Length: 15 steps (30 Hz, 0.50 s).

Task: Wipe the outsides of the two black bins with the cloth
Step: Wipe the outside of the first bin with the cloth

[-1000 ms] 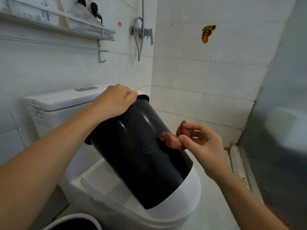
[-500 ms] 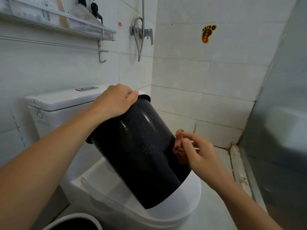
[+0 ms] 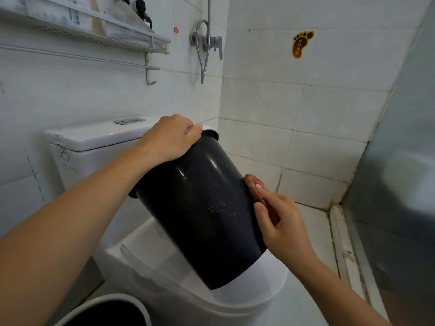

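A glossy black bin (image 3: 200, 215) is tilted with its top toward the wall and its base just over the toilet lid (image 3: 263, 288). Whether the base touches the lid I cannot tell. My left hand (image 3: 169, 137) grips the bin's rim, fingers curled over the edge. My right hand (image 3: 280, 227) presses a reddish-brown cloth (image 3: 253, 184) flat against the bin's right side with straight fingers. Most of the cloth is hidden under that hand. A second bin (image 3: 101, 300), with a pale rim and a dark inside, shows at the bottom left edge.
The white toilet tank (image 3: 94, 137) stands behind the bin against the tiled wall. A metal shelf (image 3: 94, 31) with bottles hangs above it, and a shower valve (image 3: 207, 41) sits in the corner. A grey partition (image 3: 400, 184) closes the right side.
My right hand has moved in from beside the bin and flattened the cloth against the bin's right side. My left hand and the bin have stayed put.
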Each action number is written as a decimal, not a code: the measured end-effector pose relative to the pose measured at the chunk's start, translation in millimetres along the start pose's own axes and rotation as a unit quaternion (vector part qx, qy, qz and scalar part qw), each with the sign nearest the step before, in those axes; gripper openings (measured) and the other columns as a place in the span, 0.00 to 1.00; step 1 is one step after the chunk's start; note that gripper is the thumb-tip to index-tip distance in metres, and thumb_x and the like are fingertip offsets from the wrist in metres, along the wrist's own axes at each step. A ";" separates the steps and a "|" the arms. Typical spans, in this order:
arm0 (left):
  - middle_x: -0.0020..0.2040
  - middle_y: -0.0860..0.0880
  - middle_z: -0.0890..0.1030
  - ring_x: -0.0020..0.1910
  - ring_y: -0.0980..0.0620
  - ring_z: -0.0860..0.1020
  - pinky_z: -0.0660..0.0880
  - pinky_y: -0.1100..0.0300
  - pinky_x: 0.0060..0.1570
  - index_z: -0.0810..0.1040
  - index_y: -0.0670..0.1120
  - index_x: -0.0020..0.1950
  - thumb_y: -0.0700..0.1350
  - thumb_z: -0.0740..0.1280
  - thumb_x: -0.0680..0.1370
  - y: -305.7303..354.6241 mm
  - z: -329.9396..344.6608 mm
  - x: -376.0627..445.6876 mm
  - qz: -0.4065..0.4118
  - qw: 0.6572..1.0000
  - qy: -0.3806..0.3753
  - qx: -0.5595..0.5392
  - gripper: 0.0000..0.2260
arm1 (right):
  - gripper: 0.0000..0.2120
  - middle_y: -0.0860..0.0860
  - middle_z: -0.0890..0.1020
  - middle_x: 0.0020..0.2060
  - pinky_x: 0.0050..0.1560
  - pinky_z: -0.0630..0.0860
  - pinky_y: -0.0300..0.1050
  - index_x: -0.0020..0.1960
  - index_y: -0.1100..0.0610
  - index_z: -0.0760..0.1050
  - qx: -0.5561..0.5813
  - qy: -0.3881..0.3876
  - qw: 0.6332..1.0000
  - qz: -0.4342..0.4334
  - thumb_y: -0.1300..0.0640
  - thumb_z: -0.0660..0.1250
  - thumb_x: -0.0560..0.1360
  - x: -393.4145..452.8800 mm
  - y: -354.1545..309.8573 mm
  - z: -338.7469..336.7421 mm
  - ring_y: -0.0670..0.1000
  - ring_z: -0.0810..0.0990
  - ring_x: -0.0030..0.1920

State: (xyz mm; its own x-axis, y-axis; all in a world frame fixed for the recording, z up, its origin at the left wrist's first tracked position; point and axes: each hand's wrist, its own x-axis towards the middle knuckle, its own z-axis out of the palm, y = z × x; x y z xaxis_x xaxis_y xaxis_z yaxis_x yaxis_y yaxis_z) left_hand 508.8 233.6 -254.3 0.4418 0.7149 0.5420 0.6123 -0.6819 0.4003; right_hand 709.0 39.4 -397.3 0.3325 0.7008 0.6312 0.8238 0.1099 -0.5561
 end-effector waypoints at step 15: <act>0.30 0.49 0.67 0.30 0.49 0.66 0.62 0.55 0.32 0.62 0.46 0.32 0.56 0.58 0.82 -4.1 -0.1 1.4 0.007 1.000 -0.012 -0.005 0.22 | 0.24 0.54 0.70 0.55 0.50 0.72 0.52 0.74 0.47 0.67 -0.254 -0.028 0.911 -0.323 0.47 0.60 0.79 -28.6 -27.3 8.2 0.55 0.68 0.49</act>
State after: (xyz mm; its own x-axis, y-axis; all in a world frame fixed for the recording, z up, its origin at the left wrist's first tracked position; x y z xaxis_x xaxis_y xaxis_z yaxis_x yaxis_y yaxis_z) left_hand 506.9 237.3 -255.1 0.4653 0.7087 0.5303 0.5998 -0.6930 0.3999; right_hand 673.2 22.2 -404.6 -0.3093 0.6425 0.7011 0.9503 0.1821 0.2525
